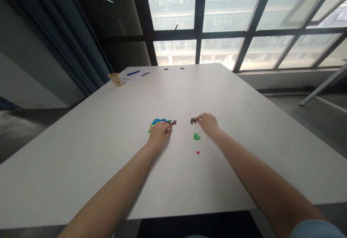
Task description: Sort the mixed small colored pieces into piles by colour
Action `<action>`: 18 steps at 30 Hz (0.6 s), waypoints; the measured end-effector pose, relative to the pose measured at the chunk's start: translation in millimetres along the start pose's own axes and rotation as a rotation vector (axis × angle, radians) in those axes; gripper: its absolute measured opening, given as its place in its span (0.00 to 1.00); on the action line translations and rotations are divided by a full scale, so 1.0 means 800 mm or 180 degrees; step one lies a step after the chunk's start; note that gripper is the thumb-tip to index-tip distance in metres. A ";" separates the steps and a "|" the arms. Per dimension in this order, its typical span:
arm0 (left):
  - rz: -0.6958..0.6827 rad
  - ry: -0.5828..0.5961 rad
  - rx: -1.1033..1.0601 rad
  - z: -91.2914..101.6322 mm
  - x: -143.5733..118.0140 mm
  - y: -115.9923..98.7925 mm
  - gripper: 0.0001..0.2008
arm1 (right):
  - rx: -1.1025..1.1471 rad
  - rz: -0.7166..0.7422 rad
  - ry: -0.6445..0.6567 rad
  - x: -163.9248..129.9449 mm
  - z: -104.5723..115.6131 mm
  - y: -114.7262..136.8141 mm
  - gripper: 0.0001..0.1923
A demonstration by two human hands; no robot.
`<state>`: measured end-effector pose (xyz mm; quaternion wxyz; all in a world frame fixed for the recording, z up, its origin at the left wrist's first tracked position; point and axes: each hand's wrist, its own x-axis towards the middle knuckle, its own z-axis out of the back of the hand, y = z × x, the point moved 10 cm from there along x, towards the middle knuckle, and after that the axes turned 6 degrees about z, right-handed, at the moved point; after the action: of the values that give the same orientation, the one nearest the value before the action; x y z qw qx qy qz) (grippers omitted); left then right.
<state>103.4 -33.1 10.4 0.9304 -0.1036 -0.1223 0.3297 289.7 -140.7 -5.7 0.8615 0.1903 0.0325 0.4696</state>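
My left hand (159, 132) rests on a mixed pile of small plastic pieces, its fingers curled down and the thumb close to them. Blue pieces (159, 120) show beyond its knuckles, with a few light green ones at the left. Dark brown pieces (174, 122) lie at the pile's right end, by my left fingertips. Further right, my right hand (208, 122) has its fingertips pinched together at the edge of a small brown cluster (193, 120). Whatever sits between either hand's fingertips is too small to make out. Nearer me lie several green pieces (196, 136) and one red piece (197, 152).
A white table (173, 187) spans the view. At its far left stand a tan paper cup (116, 79) and papers (137, 74) with a blue pen (133, 73) on them. Two round discs (182, 68) sit by the far edge, before the windows.
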 end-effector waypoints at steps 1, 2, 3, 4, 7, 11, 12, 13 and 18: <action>0.0042 -0.0051 0.0039 0.002 0.000 0.002 0.11 | 0.0032 0.0001 0.0004 0.000 -0.001 0.001 0.13; 0.0093 -0.0098 0.0075 0.004 -0.001 0.004 0.11 | 0.0063 0.0007 -0.0004 -0.001 -0.001 0.002 0.14; 0.0136 -0.0122 0.0104 0.004 -0.001 0.006 0.12 | 0.0090 0.0018 -0.0021 -0.004 0.001 0.003 0.14; 0.0163 -0.0129 0.0125 0.004 0.000 0.007 0.12 | 0.0114 0.0025 -0.0051 -0.007 0.005 0.004 0.15; 0.0116 -0.0102 0.0129 0.003 0.001 0.007 0.11 | 0.0181 0.0088 -0.0092 -0.024 0.017 0.007 0.16; -0.0033 -0.0064 -0.0020 -0.001 0.003 0.004 0.10 | 0.0291 0.0309 0.0026 -0.054 0.024 0.014 0.15; -0.0053 -0.0078 -0.0075 -0.001 0.003 0.003 0.10 | 0.0346 0.0363 0.0005 -0.061 0.026 0.015 0.15; -0.0046 -0.0121 -0.0129 0.000 0.003 0.003 0.10 | 0.0418 0.0408 -0.0045 -0.066 0.029 0.015 0.15; 0.0159 -0.0254 -0.0078 0.006 0.001 0.007 0.14 | 0.0738 0.0494 -0.0268 -0.077 0.039 0.010 0.14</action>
<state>99.5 -28.0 13.7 0.9149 -0.1048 -0.1607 0.3551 255.8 -196.7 18.1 0.7955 0.3100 0.0355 0.5194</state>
